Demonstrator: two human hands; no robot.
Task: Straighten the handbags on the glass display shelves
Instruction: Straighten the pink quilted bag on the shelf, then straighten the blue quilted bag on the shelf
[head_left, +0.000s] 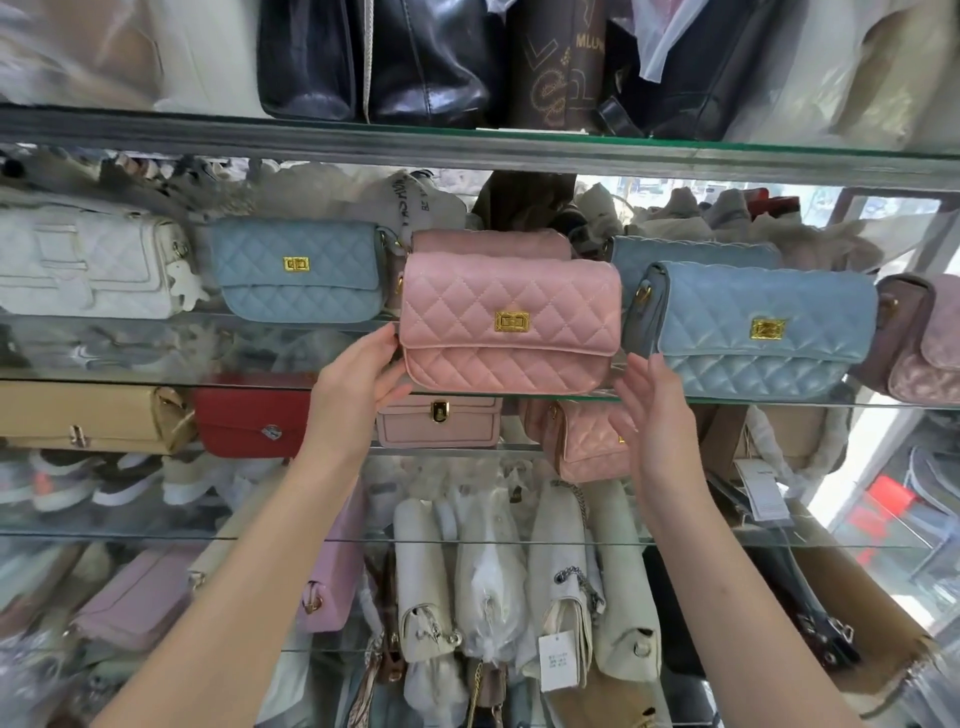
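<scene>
Bright daylight enters through a metal-framed window (883, 441) at the right.

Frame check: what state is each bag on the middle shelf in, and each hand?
Front pink bag: upright at the shelf edge, clasp shut.
Right blue bag: upright, turned slightly, clasp shut.
Left blue bag: upright, set back, clasp shut.
Left hand: holds the front pink bag's left end.
Right hand: fingers straight, by that bag's lower right corner; contact unclear.
</scene>
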